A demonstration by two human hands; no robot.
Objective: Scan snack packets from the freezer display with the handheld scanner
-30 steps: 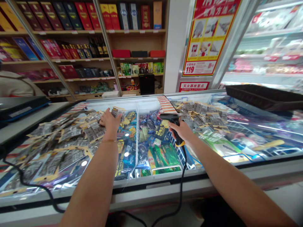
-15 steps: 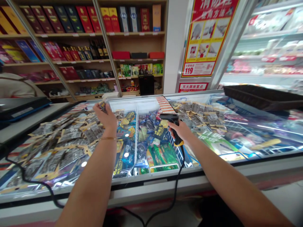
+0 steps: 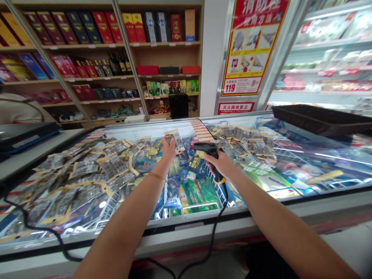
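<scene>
A small clear-and-tan snack packet (image 3: 176, 140) is pinched in my left hand (image 3: 168, 149), held up over the middle of the glass-topped freezer (image 3: 186, 224). Just to its right, my right hand (image 3: 218, 163) grips a black barcode scanner (image 3: 205, 148) with yellow trim, its head pointing left toward the packet. A black cord (image 3: 216, 228) hangs from the scanner's handle down the freezer's front. Many similar packets (image 3: 112, 164) lie spread over the left part of the freezer top. Under the hands, green and blue wrapped goods (image 3: 195, 192) sit in a white wire basket.
More packets (image 3: 241, 135) lie on the right, near a dark brown tray (image 3: 319, 118). A black device (image 3: 29, 135) stands on the counter at left, with a person's sleeve (image 3: 20, 108) behind it. Shelves of boxes (image 3: 84, 27) line the back wall.
My left hand has moved right with the packet, from above the left pile to close by the scanner. My right hand and the scanner have barely moved.
</scene>
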